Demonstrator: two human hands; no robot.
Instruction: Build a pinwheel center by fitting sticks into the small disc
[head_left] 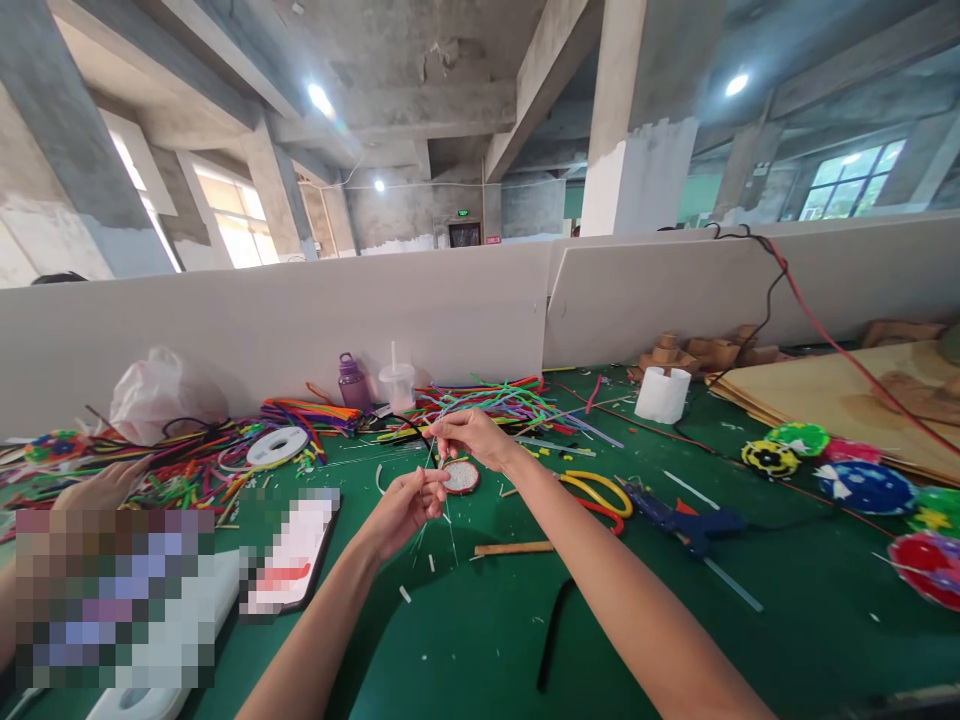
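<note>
Several thin, pale wires [454, 545] run between my two hands and spread out below them over the green table. My left hand [405, 512] is closed, its fingertips pinching these wires. Above and slightly to the right, my right hand [472, 438] is also closed and pinches the upper part of the wires. Their exact material is too fine to make out. Just behind my fingers lies a small round dish [463, 480] with a reddish rim and whitish contents. A wooden stick [514, 548] rests near my right forearm.
A blue glue gun [694, 525] lies right, near yellow loops [600, 490] and colourful round ornaments [866, 487]. A phone [289, 560] lies left, beside another person's hand [105, 487]. Behind are piled pipe cleaners [510, 400], a purple bottle [352, 382] and a white spool [277, 446].
</note>
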